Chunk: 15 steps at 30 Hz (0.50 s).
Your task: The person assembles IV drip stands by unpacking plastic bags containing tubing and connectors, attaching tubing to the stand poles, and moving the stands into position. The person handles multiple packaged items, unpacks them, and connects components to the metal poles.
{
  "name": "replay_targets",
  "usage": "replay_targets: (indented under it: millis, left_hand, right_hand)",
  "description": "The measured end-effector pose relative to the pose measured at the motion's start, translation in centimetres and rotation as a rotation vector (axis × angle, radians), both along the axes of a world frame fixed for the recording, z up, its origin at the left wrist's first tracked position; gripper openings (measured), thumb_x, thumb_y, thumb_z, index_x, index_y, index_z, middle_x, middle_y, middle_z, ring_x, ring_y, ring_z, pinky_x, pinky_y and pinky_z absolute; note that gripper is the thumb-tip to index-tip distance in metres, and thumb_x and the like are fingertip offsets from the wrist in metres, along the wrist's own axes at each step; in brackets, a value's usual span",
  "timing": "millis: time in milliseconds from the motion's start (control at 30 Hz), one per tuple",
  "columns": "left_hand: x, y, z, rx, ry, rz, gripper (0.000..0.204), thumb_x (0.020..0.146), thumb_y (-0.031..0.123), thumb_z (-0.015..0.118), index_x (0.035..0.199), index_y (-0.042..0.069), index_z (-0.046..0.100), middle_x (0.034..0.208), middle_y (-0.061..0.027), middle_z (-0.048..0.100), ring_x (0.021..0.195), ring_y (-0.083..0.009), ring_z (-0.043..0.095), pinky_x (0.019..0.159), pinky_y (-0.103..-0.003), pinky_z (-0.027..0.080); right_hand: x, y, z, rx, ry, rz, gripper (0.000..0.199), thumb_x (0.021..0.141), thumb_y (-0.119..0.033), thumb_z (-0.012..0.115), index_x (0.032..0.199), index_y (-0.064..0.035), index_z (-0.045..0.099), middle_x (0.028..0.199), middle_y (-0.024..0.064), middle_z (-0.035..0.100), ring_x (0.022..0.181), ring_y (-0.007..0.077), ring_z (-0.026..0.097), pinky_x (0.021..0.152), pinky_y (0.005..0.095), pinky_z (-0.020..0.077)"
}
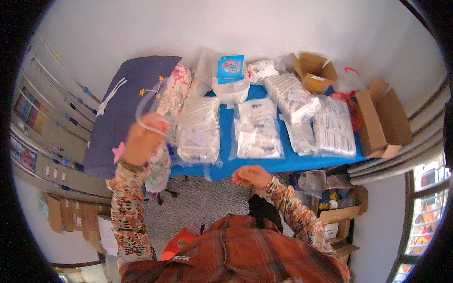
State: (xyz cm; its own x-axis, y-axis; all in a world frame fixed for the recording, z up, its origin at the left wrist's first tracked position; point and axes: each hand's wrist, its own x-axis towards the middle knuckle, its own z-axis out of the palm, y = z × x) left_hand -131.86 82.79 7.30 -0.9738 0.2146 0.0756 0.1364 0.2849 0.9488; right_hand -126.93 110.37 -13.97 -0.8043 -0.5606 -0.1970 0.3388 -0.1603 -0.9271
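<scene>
Arcing toward twelve o'clock: white strip (140,107), pinched by your left hand (143,142); right hand (254,177), four o'clock, fingers curled, contents unclear.

This 1 view comes from the left of 2 wide fisheye cameras worn on the head, facing down and forward. The checked shirt (226,257) sits nearest, at the bottom; beyond it come the right hand (253,177) and left hand (145,140), then the blue-covered table (289,164), mid-view, and the pale wall (141,35). The barred window (427,210) bends along the right rim.
</scene>
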Motion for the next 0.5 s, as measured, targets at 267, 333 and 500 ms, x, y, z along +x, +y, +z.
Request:
replay_targets:
  millis: [267, 333, 500]
  left_hand:
    - [-16.7, 1.4, 0.0, -0.069, -0.009, 0.241, 0.016, 0.081, 0.021, 0.048, 0.085, 0.005, 0.051, 0.056, 0.0047, 0.041, 0.043, -0.0017, 0.032, 0.037, -0.016, 0.023]
    - [-20.3, -0.4, -5.5, -0.07, -0.184, 0.208, 0.016, 0.08, 0.019, 0.047, 0.085, 0.004, 0.051, 0.062, 0.0015, 0.047, 0.044, -0.0028, 0.035, 0.039, -0.017, 0.026]
    - [-22.8, -4.3, -17.9, -0.62, -0.129, 0.071, 0.023, 0.072, 0.011, 0.052, 0.094, 0.003, 0.051, 0.093, -0.0141, 0.052, 0.08, -0.0229, 0.051, 0.07, -0.031, 0.042]
  right_hand:
    - [-22.9, 5.2, -12.7, 1.125, 0.585, -0.298, 0.019, 0.075, -0.012, 0.05, 0.092, -0.0067, 0.058, 0.099, 0.0139, 0.052, 0.095, 0.0299, 0.05, 0.074, 0.0343, 0.0439]
    - [-25.0, 6.0, -13.2, 1.371, 0.521, -0.2, 0.021, 0.074, -0.014, 0.052, 0.094, -0.0082, 0.057, 0.108, 0.0129, 0.046, 0.101, 0.029, 0.045, 0.076, 0.0358, 0.0424]
    - [-26.3, 5.3, -15.0, 1.528, 0.826, -0.272, 0.022, 0.074, -0.016, 0.053, 0.096, -0.011, 0.056, 0.114, 0.0085, 0.04, 0.105, 0.026, 0.041, 0.078, 0.0357, 0.0409]
